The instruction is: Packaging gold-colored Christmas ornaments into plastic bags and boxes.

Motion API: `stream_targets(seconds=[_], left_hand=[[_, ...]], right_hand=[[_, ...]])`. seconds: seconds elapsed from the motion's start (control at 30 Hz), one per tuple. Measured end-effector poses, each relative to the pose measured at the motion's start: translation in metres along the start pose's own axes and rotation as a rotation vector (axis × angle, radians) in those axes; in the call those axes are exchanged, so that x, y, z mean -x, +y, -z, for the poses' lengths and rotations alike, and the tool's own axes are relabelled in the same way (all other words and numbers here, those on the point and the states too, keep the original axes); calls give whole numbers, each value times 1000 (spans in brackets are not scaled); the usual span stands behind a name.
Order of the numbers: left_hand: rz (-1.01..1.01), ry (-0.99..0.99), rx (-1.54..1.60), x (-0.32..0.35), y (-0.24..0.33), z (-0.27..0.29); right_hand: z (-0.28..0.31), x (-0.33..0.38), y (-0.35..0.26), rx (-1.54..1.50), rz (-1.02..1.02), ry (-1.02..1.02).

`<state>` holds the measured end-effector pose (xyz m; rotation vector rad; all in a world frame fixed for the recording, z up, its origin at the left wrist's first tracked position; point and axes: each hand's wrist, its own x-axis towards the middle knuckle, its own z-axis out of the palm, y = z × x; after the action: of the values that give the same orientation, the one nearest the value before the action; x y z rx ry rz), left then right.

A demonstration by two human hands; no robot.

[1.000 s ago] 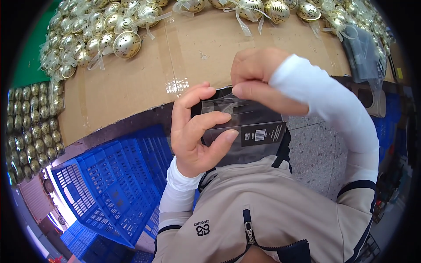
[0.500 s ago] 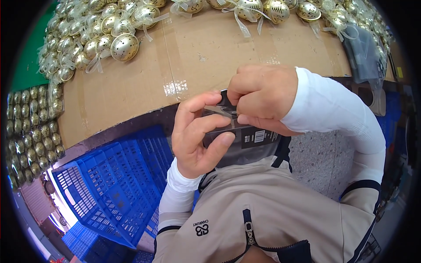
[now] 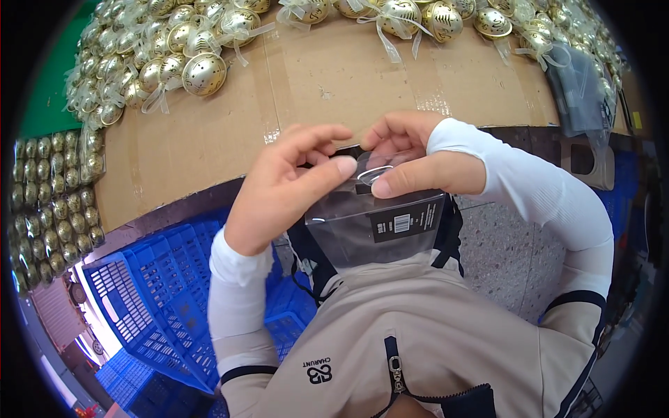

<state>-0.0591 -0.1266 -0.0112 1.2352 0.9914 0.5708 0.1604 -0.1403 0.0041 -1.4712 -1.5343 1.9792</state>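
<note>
Here, the left hand (image 3: 279, 195) pinches the top left of a clear plastic bag (image 3: 369, 226) with a dark label strip, held above the lap before the cardboard-topped counter (image 3: 209, 132); the right hand (image 3: 418, 164) pinches its top right.

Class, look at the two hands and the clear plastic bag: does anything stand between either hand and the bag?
Nothing visible does. The left hand and right hand both already pinch the top edge of the clear plastic bag, held above the lap, apart from the gold ornaments on the cardboard.
</note>
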Motion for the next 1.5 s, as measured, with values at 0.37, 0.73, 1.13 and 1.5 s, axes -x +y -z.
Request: stream_targets(seconds=[0.37, 0.73, 1.13, 1.5], left_hand=[[202, -161, 100, 9, 12, -11], [-677, 9, -395, 28, -12, -7], [-760, 265, -480, 35, -31, -17], [-819, 349, -505, 33, -39, -24]], right_hand=[[15, 1, 1, -140, -158, -109], [14, -2, -13, 731, 876, 75], [2, -7, -36, 536, 276, 80], [5, -15, -34, 194, -85, 19]])
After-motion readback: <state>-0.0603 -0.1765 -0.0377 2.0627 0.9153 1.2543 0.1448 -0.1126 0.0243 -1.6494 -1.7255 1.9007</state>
